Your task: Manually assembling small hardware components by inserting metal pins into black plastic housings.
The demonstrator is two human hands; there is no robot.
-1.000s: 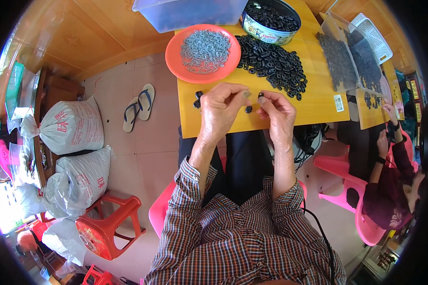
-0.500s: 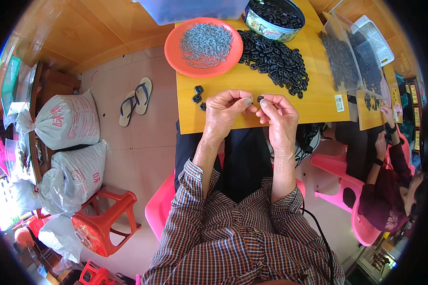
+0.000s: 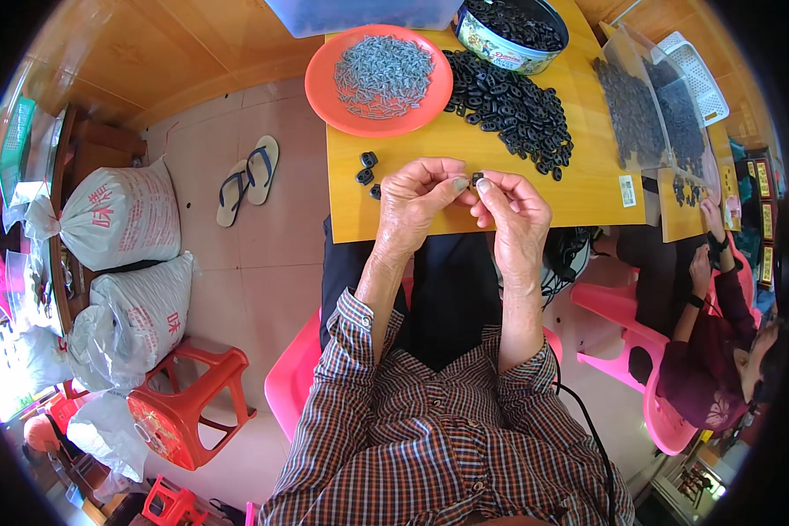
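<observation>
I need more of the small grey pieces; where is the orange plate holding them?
In the head view, the orange plate sits at the yellow table's far left corner, just left of the black parts pile.

Left of the hands, a pair of flip-flops (image 3: pixel 247 178) lies on the tiled floor; nearer the person, two white sacks (image 3: pixel 123 263); a red stool (image 3: pixel 188 405) below them.

Both hands' fingers (image 3: pixel 461 184) pinch small black part (image 3: pixel 477 181) – above yellow table (image 3: pixel 465 153), beside black parts pile (image 3: pixel 510 107).
</observation>
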